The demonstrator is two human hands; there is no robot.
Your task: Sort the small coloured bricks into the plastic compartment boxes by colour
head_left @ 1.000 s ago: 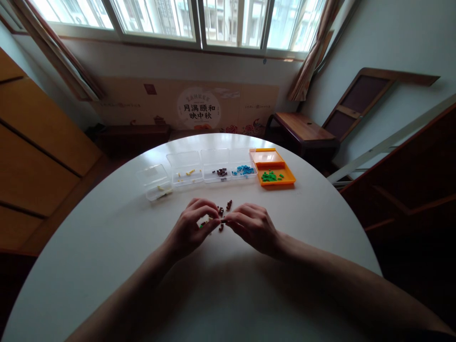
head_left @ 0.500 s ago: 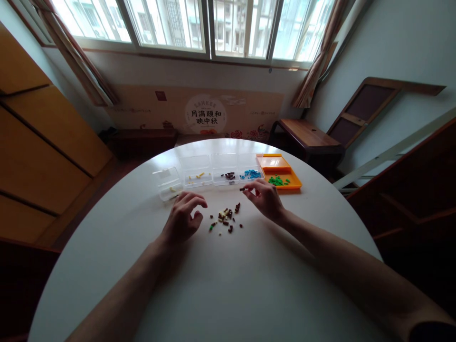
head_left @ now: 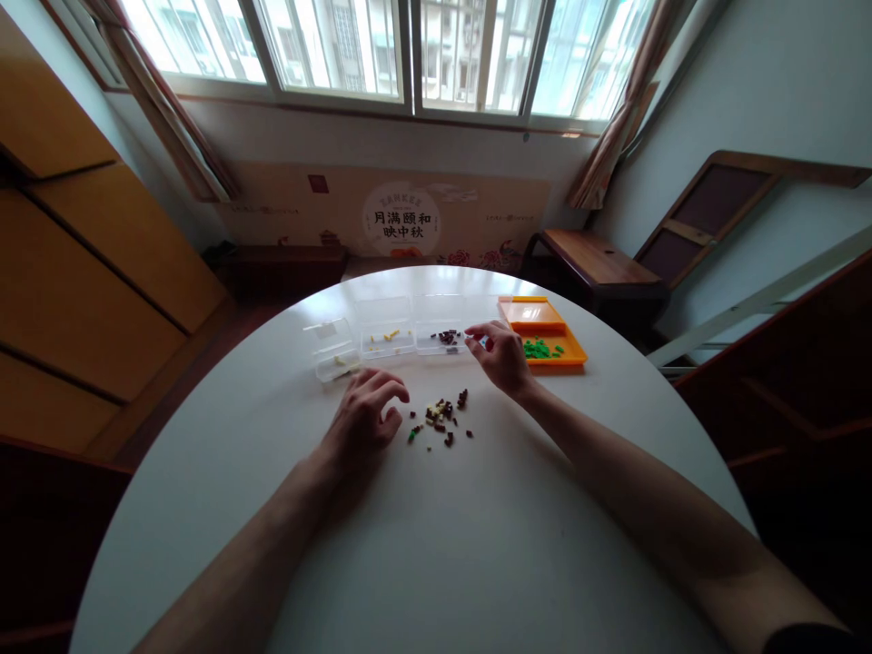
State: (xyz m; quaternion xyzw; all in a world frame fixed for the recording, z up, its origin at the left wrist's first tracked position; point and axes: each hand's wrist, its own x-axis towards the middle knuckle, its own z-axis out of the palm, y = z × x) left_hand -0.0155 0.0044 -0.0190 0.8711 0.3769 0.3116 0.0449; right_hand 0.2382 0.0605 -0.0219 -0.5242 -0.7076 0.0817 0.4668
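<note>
Since half a second ago the right hand (head_left: 502,356) has reached further up-frame to the clear box of brown pieces (head_left: 446,337), fingers loosely pinched; any piece held is too small to tell. Left hand (head_left: 364,420) rests half-curled, holding nothing, left of the loose pieces (head_left: 441,416) at mid-frame. Wall sign (head_left: 401,221) reads 月满颐和 映中秋.

- Right hand (head_left: 502,356) is reaching over the clear box (head_left: 442,337) of brown bits, fingers spread.
- Left hand (head_left: 361,420) is resting on the worktop (head_left: 436,545), beside the loose pile (head_left: 441,418).
- Orange tray (head_left: 545,331) is holding green bits.
</note>
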